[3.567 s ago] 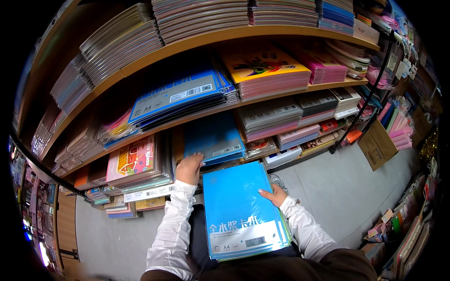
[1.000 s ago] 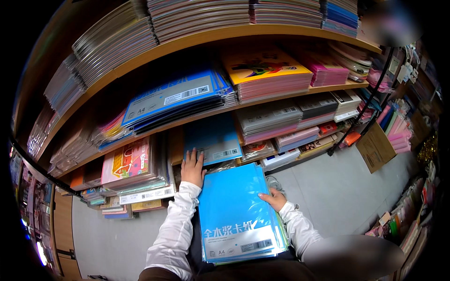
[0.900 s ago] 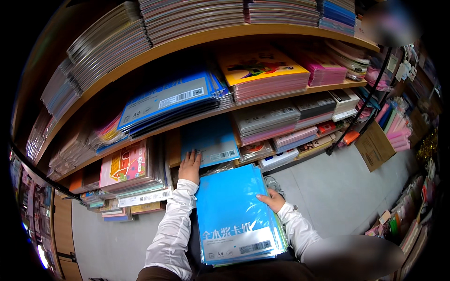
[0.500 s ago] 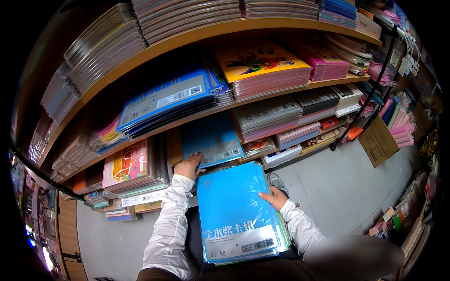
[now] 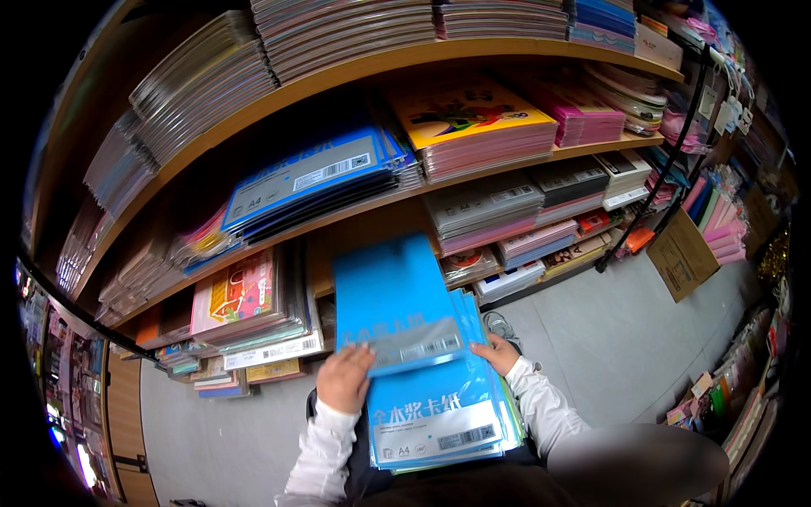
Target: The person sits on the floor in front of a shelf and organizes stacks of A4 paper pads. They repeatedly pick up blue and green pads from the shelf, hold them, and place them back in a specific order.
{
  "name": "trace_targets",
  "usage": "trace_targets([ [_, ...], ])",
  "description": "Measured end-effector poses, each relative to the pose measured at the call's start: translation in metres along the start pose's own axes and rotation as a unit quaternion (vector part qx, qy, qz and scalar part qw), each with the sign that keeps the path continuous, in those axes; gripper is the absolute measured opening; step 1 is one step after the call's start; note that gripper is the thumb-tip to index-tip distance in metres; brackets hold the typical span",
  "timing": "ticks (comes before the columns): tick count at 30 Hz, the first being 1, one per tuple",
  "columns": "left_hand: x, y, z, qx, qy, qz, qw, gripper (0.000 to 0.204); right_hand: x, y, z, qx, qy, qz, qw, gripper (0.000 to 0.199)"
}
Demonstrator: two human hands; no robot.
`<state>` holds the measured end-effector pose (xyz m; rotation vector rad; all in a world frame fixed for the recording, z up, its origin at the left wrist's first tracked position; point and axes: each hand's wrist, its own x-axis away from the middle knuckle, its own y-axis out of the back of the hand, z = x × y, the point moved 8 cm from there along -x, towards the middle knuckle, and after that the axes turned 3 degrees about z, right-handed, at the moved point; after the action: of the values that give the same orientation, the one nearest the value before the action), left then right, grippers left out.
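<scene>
Both hands [image 5: 342, 380] grip blue paper packs [image 5: 401, 313].

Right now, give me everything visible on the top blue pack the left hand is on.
The top blue pack is a flat, glossy, plastic-wrapped pack of blue paper with a pale label strip near its lower edge. It lies tilted, its upper end toward the lower shelf, its lower end overlapping the blue pack stack on the person's lap. The left hand grips its lower left corner; the right hand steadies the stack's right edge.
</scene>
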<state>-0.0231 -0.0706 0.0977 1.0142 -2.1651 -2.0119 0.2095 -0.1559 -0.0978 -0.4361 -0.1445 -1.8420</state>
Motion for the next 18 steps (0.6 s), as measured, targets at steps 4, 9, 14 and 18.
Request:
trace_targets([
  [4,0.048,0.008,-0.041,0.024,0.002,0.078,0.997,0.045,0.002,0.003,-0.003,0.003,-0.004,-0.017,1.000,0.043],
  [9,0.098,-0.002,-0.072,0.090,0.014,0.132,0.987,0.042,0.006,0.004,0.003,0.019,0.008,-0.014,1.000,0.050],
  [14,0.107,-0.001,-0.086,0.153,0.023,0.163,0.975,0.038,0.020,0.007,0.019,0.041,0.041,-0.026,0.998,0.048],
  [18,0.104,0.002,-0.084,0.210,0.010,0.134,0.968,0.052,0.041,0.022,0.033,-0.010,0.079,-0.055,0.995,0.043],
])
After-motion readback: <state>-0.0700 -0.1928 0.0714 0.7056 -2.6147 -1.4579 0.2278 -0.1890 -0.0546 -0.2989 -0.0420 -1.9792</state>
